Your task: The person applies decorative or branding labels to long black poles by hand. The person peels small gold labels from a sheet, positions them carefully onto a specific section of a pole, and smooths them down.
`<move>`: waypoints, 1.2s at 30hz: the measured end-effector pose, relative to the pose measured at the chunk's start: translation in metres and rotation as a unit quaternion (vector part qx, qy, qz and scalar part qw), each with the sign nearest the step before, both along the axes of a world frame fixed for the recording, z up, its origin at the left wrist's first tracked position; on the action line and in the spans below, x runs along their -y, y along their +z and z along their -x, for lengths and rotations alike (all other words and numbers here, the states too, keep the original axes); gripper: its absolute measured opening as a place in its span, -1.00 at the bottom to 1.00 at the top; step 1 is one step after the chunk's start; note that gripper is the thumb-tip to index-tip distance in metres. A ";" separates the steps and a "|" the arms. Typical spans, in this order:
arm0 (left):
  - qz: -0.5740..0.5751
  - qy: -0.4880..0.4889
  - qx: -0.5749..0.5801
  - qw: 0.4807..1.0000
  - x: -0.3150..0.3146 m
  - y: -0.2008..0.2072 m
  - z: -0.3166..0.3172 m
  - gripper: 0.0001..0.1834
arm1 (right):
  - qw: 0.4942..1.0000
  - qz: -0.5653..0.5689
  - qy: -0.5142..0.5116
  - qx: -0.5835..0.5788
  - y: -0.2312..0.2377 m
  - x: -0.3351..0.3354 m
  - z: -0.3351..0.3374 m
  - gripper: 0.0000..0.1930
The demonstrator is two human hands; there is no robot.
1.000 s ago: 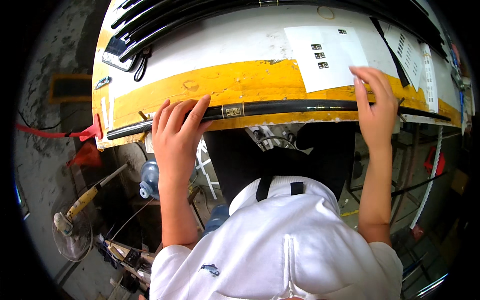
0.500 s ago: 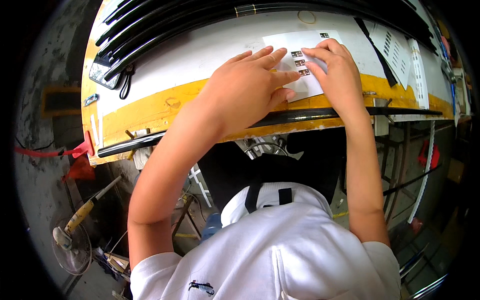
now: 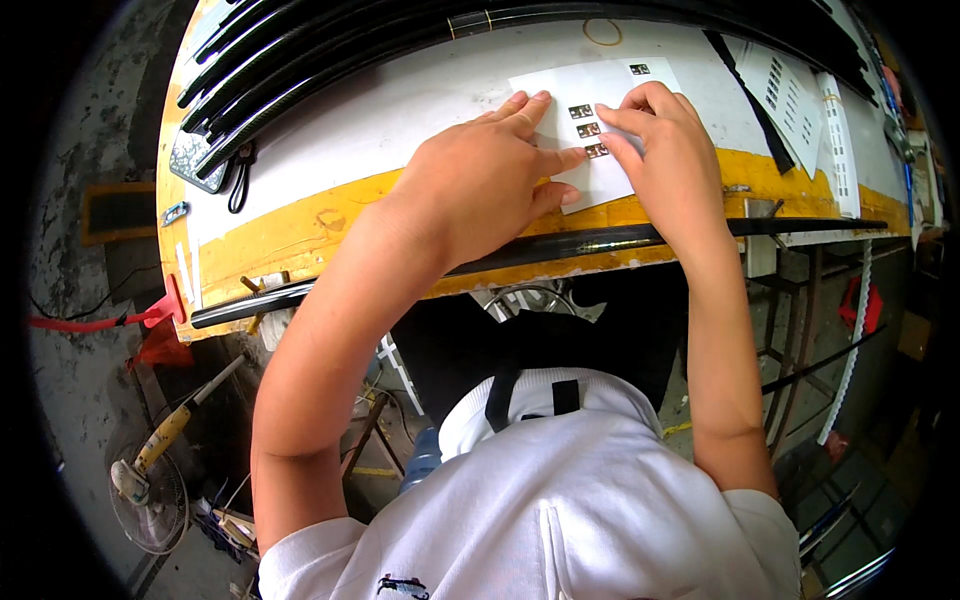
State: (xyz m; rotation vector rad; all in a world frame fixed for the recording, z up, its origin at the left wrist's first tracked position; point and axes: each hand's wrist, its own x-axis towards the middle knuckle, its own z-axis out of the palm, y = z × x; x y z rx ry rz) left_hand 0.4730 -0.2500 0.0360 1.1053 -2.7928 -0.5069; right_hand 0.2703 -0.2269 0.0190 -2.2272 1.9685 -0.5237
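A white sheet [image 3: 600, 185] bearing small dark printed labels [image 3: 588, 130] lies on the table in front of me. Three of the labels stand in a column between my hands; another small label [image 3: 640, 69] is near the sheet's far edge. My left hand [image 3: 485, 170] lies over the sheet's left side, fingers stretched out, a fingertip touching the nearest label. From the right, my right hand [image 3: 668, 145] reaches in with thumb and forefinger curled toward each other beside the labels. Whatever is between those fingertips is too small to make out.
Long black tubes [image 3: 330, 70] are stacked along the table's far side. One black tube [image 3: 560, 245] runs along the near edge, by a metal clamp [image 3: 762, 210]. More printed sheets [image 3: 785, 105] and a black strip [image 3: 745, 90] lie right; a phone [image 3: 200, 160] lies left.
Both hands and the sheet appear slightly farther left, along with the whole view. The right thumb and forefinger stay beside the labels, and the left hand keeps its flat pose.
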 end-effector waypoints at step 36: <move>-0.054 0.036 -0.099 0.993 0.008 0.012 -0.017 -0.75 | 0.827 -0.136 0.021 0.545 0.027 -0.010 -0.010 -0.77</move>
